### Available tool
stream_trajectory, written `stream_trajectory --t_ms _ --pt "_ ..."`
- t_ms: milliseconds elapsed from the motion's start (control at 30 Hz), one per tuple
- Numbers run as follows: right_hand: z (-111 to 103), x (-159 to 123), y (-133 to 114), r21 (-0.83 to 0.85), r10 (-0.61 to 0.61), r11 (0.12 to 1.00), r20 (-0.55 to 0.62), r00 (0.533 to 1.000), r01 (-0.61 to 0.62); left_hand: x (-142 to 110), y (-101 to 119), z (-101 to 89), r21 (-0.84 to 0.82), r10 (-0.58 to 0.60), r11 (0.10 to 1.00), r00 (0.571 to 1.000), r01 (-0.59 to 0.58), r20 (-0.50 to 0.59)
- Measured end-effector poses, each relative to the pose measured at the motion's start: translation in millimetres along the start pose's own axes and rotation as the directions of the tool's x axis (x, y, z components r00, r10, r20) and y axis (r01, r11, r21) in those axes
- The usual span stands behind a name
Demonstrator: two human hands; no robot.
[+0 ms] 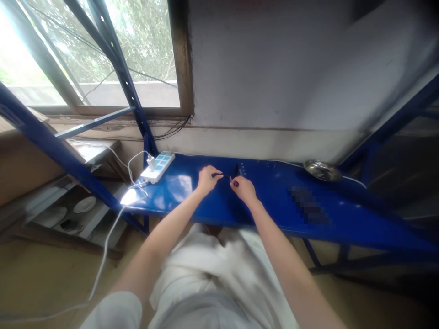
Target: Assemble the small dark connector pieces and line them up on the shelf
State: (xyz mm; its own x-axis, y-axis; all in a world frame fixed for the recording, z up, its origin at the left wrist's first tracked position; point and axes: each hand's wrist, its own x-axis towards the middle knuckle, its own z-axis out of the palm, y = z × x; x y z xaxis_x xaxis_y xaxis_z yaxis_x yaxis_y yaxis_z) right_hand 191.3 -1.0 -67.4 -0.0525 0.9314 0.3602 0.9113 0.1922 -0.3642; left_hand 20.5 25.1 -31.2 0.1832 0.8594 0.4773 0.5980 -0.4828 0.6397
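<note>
Over the blue table (192, 162), my left hand (207, 179) pinches one end of a thin dark piece (226, 176), too small to name. My right hand (244, 188) is closed close by, fingertips at the other end of that piece. A small clear bit shows at the right fingertips; its kind is not plain. Just beyond the right hand lie a short black strip (236, 169) and several small clear pieces (242, 169).
A white power strip (157, 167) with a plugged-in cable sits at the table's left end. A shiny metal dish (322, 170) stands at the back right. A pixelated dark patch (308, 204) covers something at the right. Blue rack posts (123, 77) rise at the left.
</note>
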Motion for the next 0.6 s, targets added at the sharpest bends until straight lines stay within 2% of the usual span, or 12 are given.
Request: stream_trajectory --t_ms 200,333,467,600 --pt "-8.8 1.7 -10.0 -0.166 -0.036 0.985 0.046 0.998 0.043 0.9 -1.9 -3.1 -0.054 0.018 0.998 1.000 -0.017 0.012" --pt "-11.1 3.8 -15.7 -0.262 -0.083 0.961 0.033 0.996 0.089 3.1 -0.6 -3.4 0.001 0.024 1.000 0.994 -0.024 0.107" --pt "-10.3 5.4 -21.6 -0.236 -0.127 0.964 0.003 0.992 0.124 0.1 3.8 -1.2 0.114 -0.018 0.993 0.986 -0.001 0.168" --pt "-5.3 3.5 -21.4 -0.151 -0.129 0.982 -0.070 0.989 0.117 3.2 6.0 -1.2 0.185 0.014 0.982 0.982 -0.050 0.191"
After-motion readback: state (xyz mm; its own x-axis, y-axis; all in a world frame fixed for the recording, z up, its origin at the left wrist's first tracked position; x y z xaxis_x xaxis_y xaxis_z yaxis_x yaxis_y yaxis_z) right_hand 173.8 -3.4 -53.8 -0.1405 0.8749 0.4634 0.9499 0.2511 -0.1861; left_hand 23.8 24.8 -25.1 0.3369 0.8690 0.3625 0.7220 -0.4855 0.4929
